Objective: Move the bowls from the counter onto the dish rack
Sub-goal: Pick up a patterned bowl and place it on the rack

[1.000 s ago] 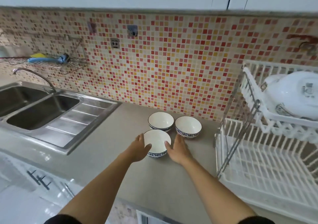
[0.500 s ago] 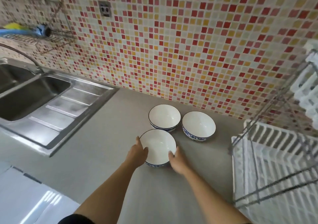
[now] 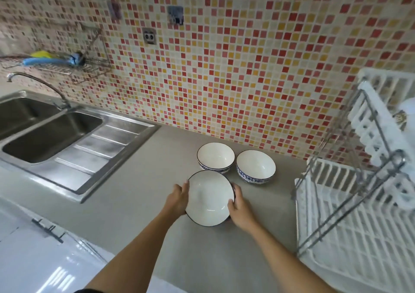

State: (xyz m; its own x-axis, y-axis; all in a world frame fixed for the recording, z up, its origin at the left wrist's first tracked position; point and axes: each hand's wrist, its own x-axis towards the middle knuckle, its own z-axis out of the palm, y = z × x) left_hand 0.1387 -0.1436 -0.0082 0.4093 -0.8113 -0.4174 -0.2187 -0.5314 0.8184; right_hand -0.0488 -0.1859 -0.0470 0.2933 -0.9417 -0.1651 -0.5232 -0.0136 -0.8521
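Two hands, left hand (image 3: 177,199) and right hand (image 3: 239,207), grip the near bowl (image 3: 208,199); tilted, it could slip, knocking the other bowls (image 3: 235,164).

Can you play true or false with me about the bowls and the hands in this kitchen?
1. Both hands hold one bowl. True: the left hand and right hand grip the near bowl.
2. Four bowls sit by the wall. False: just two, the back left bowl and back right bowl.
3. The dish rack is right of the bowls. True.
4. The sink is full of bowls. False: none show in it.
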